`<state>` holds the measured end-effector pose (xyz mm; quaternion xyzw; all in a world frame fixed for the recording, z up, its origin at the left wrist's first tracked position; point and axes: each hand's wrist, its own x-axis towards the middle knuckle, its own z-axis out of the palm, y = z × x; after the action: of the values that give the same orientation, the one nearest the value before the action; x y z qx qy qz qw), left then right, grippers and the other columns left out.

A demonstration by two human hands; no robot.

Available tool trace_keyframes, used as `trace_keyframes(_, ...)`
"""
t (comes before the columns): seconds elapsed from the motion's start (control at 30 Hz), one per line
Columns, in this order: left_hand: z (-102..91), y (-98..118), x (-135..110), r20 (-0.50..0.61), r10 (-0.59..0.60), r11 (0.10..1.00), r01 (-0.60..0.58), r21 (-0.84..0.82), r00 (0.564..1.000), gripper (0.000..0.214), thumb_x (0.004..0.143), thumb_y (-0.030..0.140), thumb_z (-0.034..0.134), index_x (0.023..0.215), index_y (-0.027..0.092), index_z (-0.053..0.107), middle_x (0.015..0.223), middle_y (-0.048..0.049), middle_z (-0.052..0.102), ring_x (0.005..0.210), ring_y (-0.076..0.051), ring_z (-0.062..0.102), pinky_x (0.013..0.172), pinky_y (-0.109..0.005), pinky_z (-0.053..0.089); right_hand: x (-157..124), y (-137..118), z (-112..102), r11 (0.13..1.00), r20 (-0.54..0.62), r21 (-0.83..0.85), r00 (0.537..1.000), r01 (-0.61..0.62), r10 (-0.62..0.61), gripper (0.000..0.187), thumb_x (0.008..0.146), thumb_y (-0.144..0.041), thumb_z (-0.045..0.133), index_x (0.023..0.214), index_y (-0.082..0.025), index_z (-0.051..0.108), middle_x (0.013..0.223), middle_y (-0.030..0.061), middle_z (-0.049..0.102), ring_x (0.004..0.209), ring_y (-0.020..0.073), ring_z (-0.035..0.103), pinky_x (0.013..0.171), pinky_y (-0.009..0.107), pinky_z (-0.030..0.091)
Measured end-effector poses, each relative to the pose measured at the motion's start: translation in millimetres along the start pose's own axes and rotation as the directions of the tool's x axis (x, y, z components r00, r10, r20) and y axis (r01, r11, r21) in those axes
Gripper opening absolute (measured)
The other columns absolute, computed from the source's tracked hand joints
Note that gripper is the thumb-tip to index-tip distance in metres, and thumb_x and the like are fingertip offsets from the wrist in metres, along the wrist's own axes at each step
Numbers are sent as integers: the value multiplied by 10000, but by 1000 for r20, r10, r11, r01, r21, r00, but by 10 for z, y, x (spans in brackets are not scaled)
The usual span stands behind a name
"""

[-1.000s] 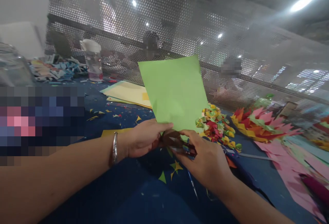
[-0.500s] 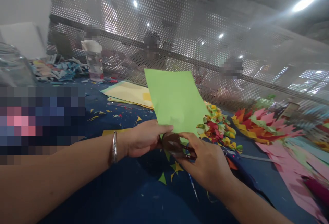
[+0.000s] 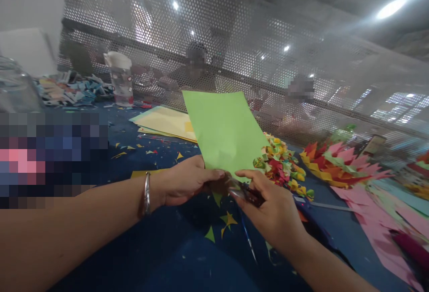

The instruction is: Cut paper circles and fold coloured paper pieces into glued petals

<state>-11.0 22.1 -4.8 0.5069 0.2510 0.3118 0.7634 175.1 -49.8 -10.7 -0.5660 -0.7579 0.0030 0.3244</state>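
A light green sheet of paper (image 3: 225, 127) stands tilted up in front of me. My left hand (image 3: 187, 180), with a silver bangle at the wrist, pinches its lower edge between thumb and fingers. In my right hand (image 3: 271, 207) is a pair of dark-handled scissors (image 3: 251, 193). Their blades meet the bottom of the sheet and are blurred and partly covered by my fingers. Below the hands lie a green paper scrap (image 3: 210, 234) and a yellow star-shaped scrap (image 3: 229, 219) on the blue tabletop (image 3: 161, 256).
A heap of folded paper pieces (image 3: 281, 162) lies beside my right hand, with pointed paper flowers (image 3: 342, 162) farther right. Pink paper (image 3: 372, 225) covers the right side. Behind are cream sheets (image 3: 164, 120), a lidded cup (image 3: 120, 80), a glass jar (image 3: 16, 86) and a perforated screen (image 3: 228, 28).
The dark scissors have swung and narrowed at the sheet's lower edge. The green sheet has shifted slightly left in view, and a green piece hangs lower beneath it.
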Motion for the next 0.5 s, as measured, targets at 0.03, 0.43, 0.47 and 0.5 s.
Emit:
trace_keyframes(0.03,0,2,5,-26,9,1000,-9,11,1000,108,800,163,677,874,153,755,898,-75,750,828,-170,674,783,-255,496,3,-9,-16,998,-18,47,999,-34,34,252,843,-342,611,1053,-205,635,578,-39,584,477,132,536,477,241,417)
trace_keyframes(0.43,25,-1,14,-133,155,986,-161,-37,979,71,801,117,684,775,149,742,736,-30,701,740,-143,609,696,-233,439,52,-27,6,932,63,294,977,-213,203,359,915,-450,538,682,-184,600,600,-13,508,546,126,457,497,243,373)
trace_keyframes(0.47,33,3,12,-141,156,985,-164,-45,978,76,803,111,682,826,145,746,790,-41,717,778,-149,619,715,-233,448,50,-27,10,928,68,302,976,-218,207,360,914,-449,541,676,-184,596,596,-14,506,543,126,456,498,245,374)
trace_keyframes(0.5,42,7,11,-148,158,984,-167,-53,976,94,809,103,676,860,139,746,831,-50,725,808,-152,626,736,-232,457,47,-28,13,925,61,311,976,-216,208,357,910,-447,547,671,-185,588,594,-15,500,539,125,453,501,246,376)
